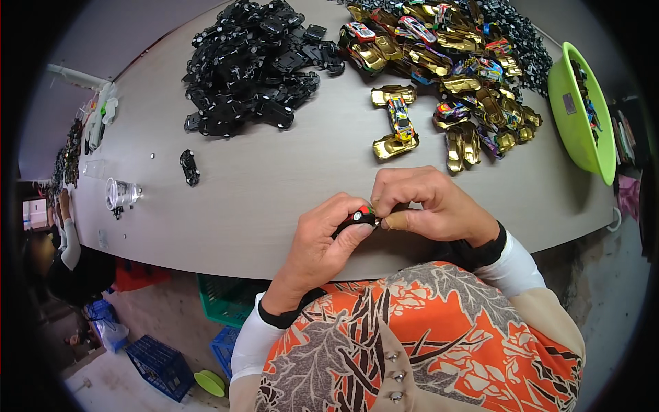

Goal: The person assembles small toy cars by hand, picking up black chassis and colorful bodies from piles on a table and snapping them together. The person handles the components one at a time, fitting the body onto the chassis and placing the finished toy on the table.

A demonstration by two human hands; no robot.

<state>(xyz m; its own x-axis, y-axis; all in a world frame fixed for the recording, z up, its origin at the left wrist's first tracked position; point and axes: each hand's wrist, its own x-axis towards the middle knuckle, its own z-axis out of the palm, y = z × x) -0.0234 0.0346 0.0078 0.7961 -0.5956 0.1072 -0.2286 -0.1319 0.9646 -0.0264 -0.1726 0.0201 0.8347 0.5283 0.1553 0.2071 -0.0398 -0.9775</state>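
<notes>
My left hand (317,240) grips a small toy car (358,215), dark with a red patch and a pale wheel, between thumb and fingers near the table's front edge. At the car's right end, my right hand (436,206) is pinched closed, its thumb and fingertips touching a tiny shiny spot. Whatever sits between those right fingertips is hidden. Beyond my hands, a brightly printed car shell (399,122) lies between two gold car shells (396,146). A lone black car chassis (189,167) rests further left.
At the back stand a heap of black chassis (240,75) and a heap of gold and printed shells (460,82). A lime-green basin (564,130) leans at the right edge. A clear cup (122,194) is on the left, with another person (68,254) beyond. Crates (160,366) sit below.
</notes>
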